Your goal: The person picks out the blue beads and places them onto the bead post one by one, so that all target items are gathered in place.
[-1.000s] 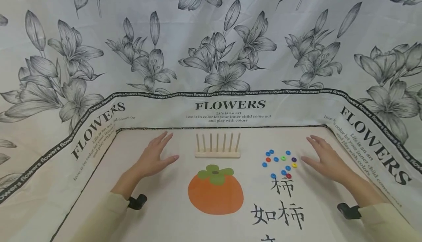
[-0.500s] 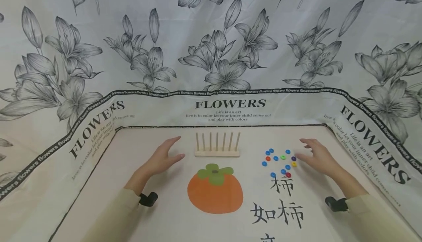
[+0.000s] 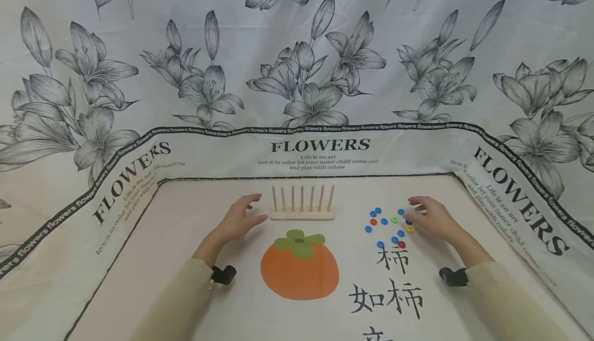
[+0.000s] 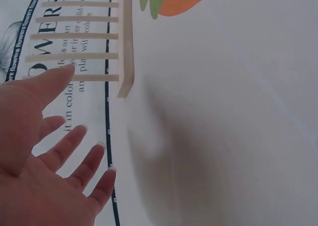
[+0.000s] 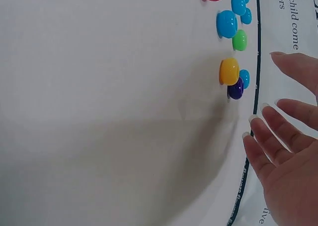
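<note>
Long pale beige-green sleeves (image 3: pixel 178 299) — a stubby black device (image 3: pixel 224 274) at each wrist (image 3: pixel 206 246) — and bare fingers (image 4: pixel 89 166)

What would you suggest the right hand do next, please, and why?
I'd probably lower the right hand and pinch the purple bead: the hand is empty, that bead is among those nearest it, and the rack carries no beads.

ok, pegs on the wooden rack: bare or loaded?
Bare. In the head view, the wooden rack has nothing on its pegs; the beads lie on the tablecloth.
</note>
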The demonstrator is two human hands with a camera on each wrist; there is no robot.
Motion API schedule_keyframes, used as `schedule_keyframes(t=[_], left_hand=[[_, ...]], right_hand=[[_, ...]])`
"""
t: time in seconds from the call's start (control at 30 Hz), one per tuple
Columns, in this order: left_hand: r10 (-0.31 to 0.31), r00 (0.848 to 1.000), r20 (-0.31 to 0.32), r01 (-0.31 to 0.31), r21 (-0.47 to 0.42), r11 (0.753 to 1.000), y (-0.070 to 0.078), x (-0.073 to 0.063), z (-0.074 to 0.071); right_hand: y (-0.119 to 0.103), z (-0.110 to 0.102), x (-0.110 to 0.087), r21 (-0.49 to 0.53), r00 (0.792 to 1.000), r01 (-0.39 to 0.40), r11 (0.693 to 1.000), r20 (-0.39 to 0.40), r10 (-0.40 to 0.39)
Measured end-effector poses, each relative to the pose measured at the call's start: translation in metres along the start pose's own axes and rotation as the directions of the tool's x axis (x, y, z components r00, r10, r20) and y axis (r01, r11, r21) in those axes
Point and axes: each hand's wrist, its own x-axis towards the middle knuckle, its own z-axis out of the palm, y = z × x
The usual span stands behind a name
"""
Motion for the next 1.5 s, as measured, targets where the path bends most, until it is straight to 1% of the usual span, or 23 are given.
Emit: schedule_keyframes(t=[0.1,0.27,0.43,0.57,0.7,0.87,0.97,1.1,1.2,1.33,1.5], left_hand=[[0.007,1.000,0.015,-0.007,0.000,1.000,0.001,0.006,0.008],[-0.012,1.000,0.022,0.011,0.038,0.999,0.004,0.011,0.017],[-0.046,0.998,0.039,0.043,0.068,0.997,-0.001,0.015,0.024],[-0.070,0.997,0.032,0.067,0.103,0.992,-0.003,0.021,0.027],[-0.059,0.998,0.023,0.055,0.129,0.990,-0.004,0.026,0.030],[-0.038,0.999,0.035,0.034,0.113,0.993,-0.005,0.031,0.033],[-0.025,0.998,0.063,0.018,0.104,0.994,-0.007,0.032,0.035],[-0.017,0.995,0.099,0.004,0.133,0.991,-0.011,0.028,0.037],[-0.034,0.993,0.117,0.015,0.157,0.987,-0.013,0.026,0.037],[-0.051,0.989,0.139,0.028,0.167,0.986,-0.013,0.027,0.037],[-0.054,0.987,0.155,0.026,0.177,0.984,-0.011,0.029,0.037]], right_hand=[[0.002,0.001,0.002,0.000,1.000,-0.022,1.000,0.003,0.022],[0.007,0.005,0.008,0.023,0.998,-0.056,0.998,0.035,0.055],[0.011,0.012,0.014,0.046,0.994,-0.089,0.995,0.060,0.087],[0.013,0.015,0.019,0.051,0.991,-0.114,0.992,0.078,0.110],[0.015,0.016,0.021,0.045,0.988,-0.139,0.989,0.078,0.135],[0.015,0.016,0.021,0.053,0.988,-0.140,0.989,0.069,0.137],[0.014,0.017,0.021,0.059,0.988,-0.146,0.988,0.067,0.142],[0.014,0.021,0.019,0.064,0.986,-0.157,0.985,0.073,0.152],[0.014,0.023,0.020,0.070,0.987,-0.153,0.986,0.069,0.148],[0.015,0.023,0.021,0.068,0.987,-0.151,0.986,0.060,0.147],[0.016,0.021,0.024,0.057,0.989,-0.143,0.988,0.053,0.140]])
